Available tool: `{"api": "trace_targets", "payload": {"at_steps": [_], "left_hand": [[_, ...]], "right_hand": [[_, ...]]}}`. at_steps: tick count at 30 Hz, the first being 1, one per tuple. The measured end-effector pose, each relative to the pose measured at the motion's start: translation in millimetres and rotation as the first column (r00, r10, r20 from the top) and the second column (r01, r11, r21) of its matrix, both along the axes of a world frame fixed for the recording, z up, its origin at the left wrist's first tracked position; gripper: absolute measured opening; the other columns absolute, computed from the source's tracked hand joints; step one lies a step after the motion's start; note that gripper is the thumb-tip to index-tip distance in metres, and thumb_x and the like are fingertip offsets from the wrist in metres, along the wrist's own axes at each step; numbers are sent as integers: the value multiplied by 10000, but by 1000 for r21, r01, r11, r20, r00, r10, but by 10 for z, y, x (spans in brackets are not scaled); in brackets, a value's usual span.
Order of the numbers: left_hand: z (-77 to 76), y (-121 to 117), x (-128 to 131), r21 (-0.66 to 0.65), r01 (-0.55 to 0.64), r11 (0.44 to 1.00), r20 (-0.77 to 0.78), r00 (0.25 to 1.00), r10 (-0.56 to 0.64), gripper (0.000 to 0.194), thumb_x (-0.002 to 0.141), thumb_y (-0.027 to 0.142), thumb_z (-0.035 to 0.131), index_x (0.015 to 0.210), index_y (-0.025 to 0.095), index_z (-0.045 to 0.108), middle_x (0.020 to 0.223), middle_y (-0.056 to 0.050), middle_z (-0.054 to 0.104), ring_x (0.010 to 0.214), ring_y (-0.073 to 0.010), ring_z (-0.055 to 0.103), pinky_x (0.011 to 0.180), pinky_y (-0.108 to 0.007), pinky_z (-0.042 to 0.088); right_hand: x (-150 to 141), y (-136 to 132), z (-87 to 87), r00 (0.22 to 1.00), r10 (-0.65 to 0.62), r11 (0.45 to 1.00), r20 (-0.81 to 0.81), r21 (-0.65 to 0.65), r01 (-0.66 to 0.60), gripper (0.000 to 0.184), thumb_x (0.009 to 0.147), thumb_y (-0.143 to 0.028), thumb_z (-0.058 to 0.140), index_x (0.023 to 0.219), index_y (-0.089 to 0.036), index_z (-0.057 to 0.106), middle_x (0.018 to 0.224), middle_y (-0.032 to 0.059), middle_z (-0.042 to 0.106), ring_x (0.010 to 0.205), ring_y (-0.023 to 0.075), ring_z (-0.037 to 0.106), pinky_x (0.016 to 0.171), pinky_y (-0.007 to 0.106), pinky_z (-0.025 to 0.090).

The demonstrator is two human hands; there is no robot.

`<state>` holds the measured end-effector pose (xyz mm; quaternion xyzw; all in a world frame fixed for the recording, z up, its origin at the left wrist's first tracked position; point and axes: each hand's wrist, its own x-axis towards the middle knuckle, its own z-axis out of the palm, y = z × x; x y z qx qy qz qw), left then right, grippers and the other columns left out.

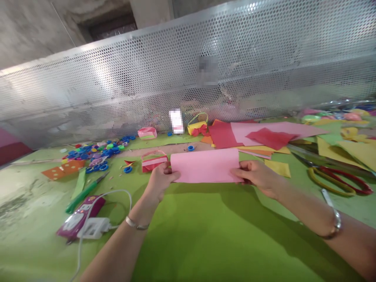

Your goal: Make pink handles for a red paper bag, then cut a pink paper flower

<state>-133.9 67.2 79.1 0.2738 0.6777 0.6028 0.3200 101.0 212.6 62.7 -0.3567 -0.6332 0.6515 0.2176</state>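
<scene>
A pink sheet of paper [205, 166], apparently folded along its length, is held level above the green table surface [205, 235]. My left hand [161, 178] pinches its left end, thumb on the front. On its right end, my right hand [255, 176] is closed in the same way, with the fingers partly hidden behind the paper. Just behind my left hand stands a small red and pink paper bag [154, 160] with a thin handle. A yellow paper bag with a red bow [197, 127] sits farther back.
Large scissors [337, 180] lie at the right, near coloured paper sheets [264, 133]. At the left are a green-handled cutter [84, 196], a purple power strip [80, 219] with a white plug and cable, and a heap of blue caps [96, 152]. A perforated metal panel [164, 78] rises behind.
</scene>
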Motion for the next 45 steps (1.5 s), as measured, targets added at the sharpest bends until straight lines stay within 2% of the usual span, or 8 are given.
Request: {"api": "trace_targets", "payload": {"at_steps": [10, 13, 17, 22, 26, 34, 40, 45], "left_hand": [[-25, -14, -7, -128, 59, 990, -64, 996, -67, 404, 587, 97, 712, 977, 101, 607, 761, -58, 685, 701, -175, 649, 683, -305, 524], [-56, -17, 9, -195, 56, 979, -160, 983, -89, 535, 549, 94, 741, 1056, 102, 569, 745, -46, 661, 678, -188, 637, 642, -311, 509], [-139, -12, 44, -250, -78, 965, -387, 922, -25, 545, 438, 107, 804, 925, 151, 563, 732, 11, 580, 657, -159, 561, 602, -275, 442], [-177, 6, 117, -278, -75, 958, -563, 820, -99, 291, 472, 94, 780, 485, 178, 502, 606, 28, 506, 667, -149, 503, 641, -263, 388], [-156, 19, 170, -275, -21, 961, -631, 758, -164, 288, 511, 71, 763, 385, 190, 533, 570, 4, 511, 702, -178, 517, 683, -287, 401], [-115, 2, 218, -300, 29, 954, -722, 646, -247, 165, 617, 111, 725, 496, 202, 660, 717, -47, 551, 807, -225, 538, 784, -348, 438], [-95, 12, 442, -443, 177, 879, -722, 511, -467, 315, 696, -47, 512, 747, 197, 704, 797, -66, 596, 845, -216, 552, 784, -321, 438], [-151, 82, 444, -509, 165, 845, -723, 452, -523, 277, 790, 32, 475, 926, 171, 671, 960, -98, 601, 882, -225, 569, 780, -323, 444]], "right_hand": [[8, 58, -73, 987, -4, 963, 162, 267, -40, 310, 654, -471, 677, 615, -192, 547, 541, -11, 587, 489, 112, 511, 507, 260, 392], [10, 73, -121, 946, -53, 922, 319, 379, -76, 260, 710, -379, 649, 859, -169, 609, 519, -25, 595, 443, 129, 518, 474, 259, 356], [4, 59, -158, 860, -189, 811, 474, 569, -136, 543, 727, -249, 641, 1228, -109, 484, 460, -66, 520, 465, 163, 511, 477, 254, 296], [7, -8, -154, 772, -224, 664, 595, 673, -326, 47, 802, -236, 573, 829, -204, 592, 541, -16, 541, 526, 160, 500, 497, 248, 249], [6, -38, -127, 696, -230, 596, 680, 664, -452, 133, 843, -231, 522, 722, -208, 569, 617, 29, 603, 551, 169, 527, 489, 247, 237], [5, -121, -15, 625, -269, 467, 733, 666, -582, 220, 869, -166, 454, 712, -207, 604, 616, 49, 620, 531, 192, 552, 481, 268, 233], [-53, -233, -45, 715, -190, 257, 672, 737, -625, 266, 803, 33, 431, 764, -165, 604, 903, 96, 632, 798, 202, 590, 633, 287, 369], [-75, -214, -94, 726, -98, 191, 680, 729, -657, 318, 772, 85, 414, 799, -167, 608, 895, 60, 631, 724, 158, 587, 613, 259, 390]]}}
